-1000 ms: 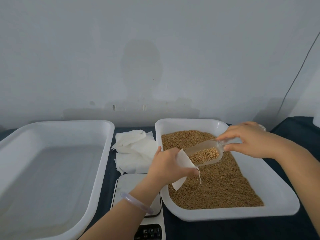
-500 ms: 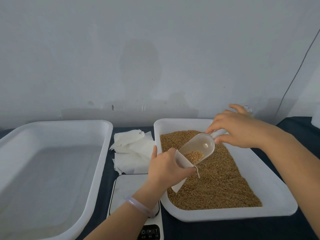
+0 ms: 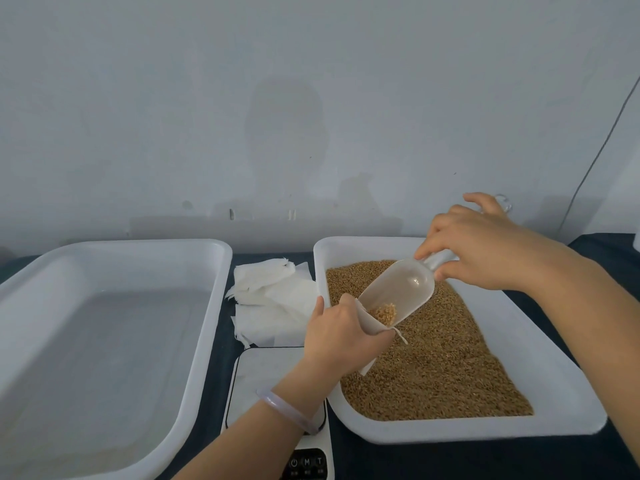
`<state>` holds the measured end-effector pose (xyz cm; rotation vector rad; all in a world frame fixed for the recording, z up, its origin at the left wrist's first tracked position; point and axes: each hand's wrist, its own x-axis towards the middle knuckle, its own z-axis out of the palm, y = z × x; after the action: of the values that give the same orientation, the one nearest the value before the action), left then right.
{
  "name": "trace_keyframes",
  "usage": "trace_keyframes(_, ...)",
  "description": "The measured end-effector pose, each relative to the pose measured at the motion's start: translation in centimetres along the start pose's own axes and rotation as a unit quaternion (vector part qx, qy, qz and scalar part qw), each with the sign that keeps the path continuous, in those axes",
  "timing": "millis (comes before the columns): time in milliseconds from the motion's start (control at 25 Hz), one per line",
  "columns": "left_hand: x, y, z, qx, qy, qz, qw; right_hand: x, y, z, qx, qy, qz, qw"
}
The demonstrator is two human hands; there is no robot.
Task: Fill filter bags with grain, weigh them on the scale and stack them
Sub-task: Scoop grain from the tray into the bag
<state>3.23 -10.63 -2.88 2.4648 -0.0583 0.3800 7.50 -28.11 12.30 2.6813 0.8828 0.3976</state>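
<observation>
Head view, 1 camera, looking down on a dark tabletop (image 3: 450, 459).

Left hand (image 3: 341, 336): fingers and thumb curled round white filter bag (image 3: 370, 325), holding its mouth open. Bag held above near-left part of grain (image 3: 433, 358), lower corner hanging just over it.

Right hand (image 3: 485, 251): closed on handle of translucent plastic scoop (image 3: 398, 292), thumb and fingers pinching, little finger lifted off. Scoop tilted, handle high and to the right, lip down inside bag mouth. Small clump of grain at the lip, rest of bowl bare.

Grain filling white tray on right (image 3: 554, 386).

2nd white tray on left (image 3: 221, 278), well apart from the hands.

Between the 2 trays: loose pile of flat white filter bags (image 3: 273, 306) at the back, white digital scale (image 3: 263, 368) in front, touching or just beside the pile, cannot tell which. Left forearm crossing over scale platform, pale bangle (image 3: 287, 410) on wrist. Scale buttons (image 3: 306, 462) at bottom edge of frame.
</observation>
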Motion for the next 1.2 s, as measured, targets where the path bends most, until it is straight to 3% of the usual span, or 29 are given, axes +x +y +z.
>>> trace_keyframes(400, 0.1, 0.2, -0.1, 0.042, -0.017, -0.014, 0.999, -0.5, -0.1, 0.2, -0.001, 0.012, 0.013, 1.0)
trace_keyframes(600, -0.1, 0.3, -0.2, 0.05, -0.042, -0.001, 0.998, -1.5, 3.5, 2.9, 0.147, -0.028, 0.083, 0.985)
trace_keyframes(680, -0.2, 0.2, -0.3, 0.023, -0.053, 0.003, 0.998, -2.2, 4.3, 5.3, 0.169, -0.074, 0.126, 0.975)
trace_keyframes(800, 0.0, -0.3, -0.6, -0.105, -0.056, 0.004, 0.993, -2.9, 3.1, 10.3, 0.192, -0.144, 0.147, 0.96)
trace_keyframes(920, 0.0, -1.2, -0.9, -0.206, -0.054, -0.013, 0.977, -3.1, 2.5, 13.3, 0.19, -0.146, 0.162, 0.957)
trace_keyframes(1040, -0.3, -1.5, -0.8, -0.196, -0.058, -0.009, 0.979, -2.8, 2.2, 14.1, 0.166, -0.12, 0.144, 0.968)
trace_keyframes(1200, -0.6, -0.8, -1.1, -0.147, -0.077, -0.018, 0.986, -2.5, -0.3, 14.9, 0.278, -0.152, 0.116, 0.942)
